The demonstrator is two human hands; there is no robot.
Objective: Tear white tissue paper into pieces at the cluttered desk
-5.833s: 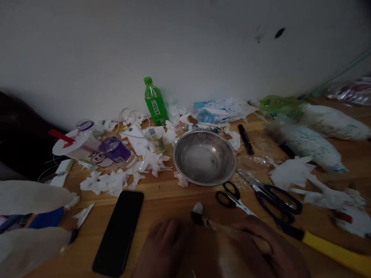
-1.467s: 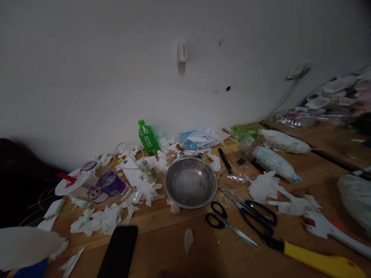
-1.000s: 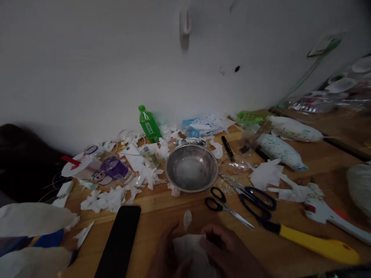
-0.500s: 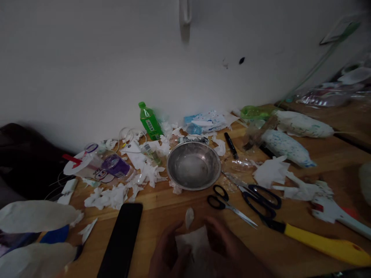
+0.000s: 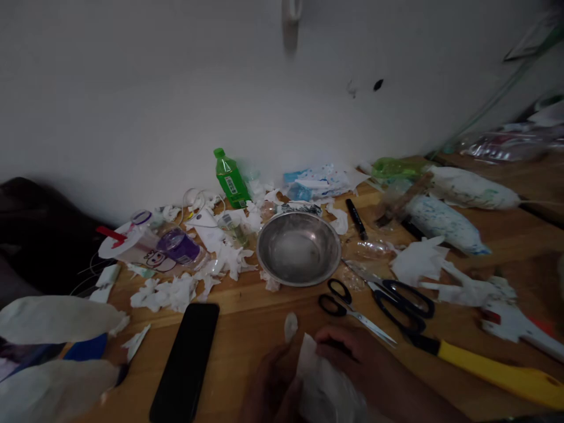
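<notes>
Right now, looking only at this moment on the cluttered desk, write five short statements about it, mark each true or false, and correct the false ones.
1. Both hands hold a white tissue near the table's front edge. True: the left hand and right hand grip it between them.
2. The metal bowl is full of paper scraps. False: it looks empty; the scraps lie around it.
3. The green bottle stands upright by the wall. True.
4. The black phone lies to the right of the hands. False: it lies to their left.
5. The yellow-handled tool rests inside the bowl. False: it lies on the wooden table, right of the hands.
</notes>
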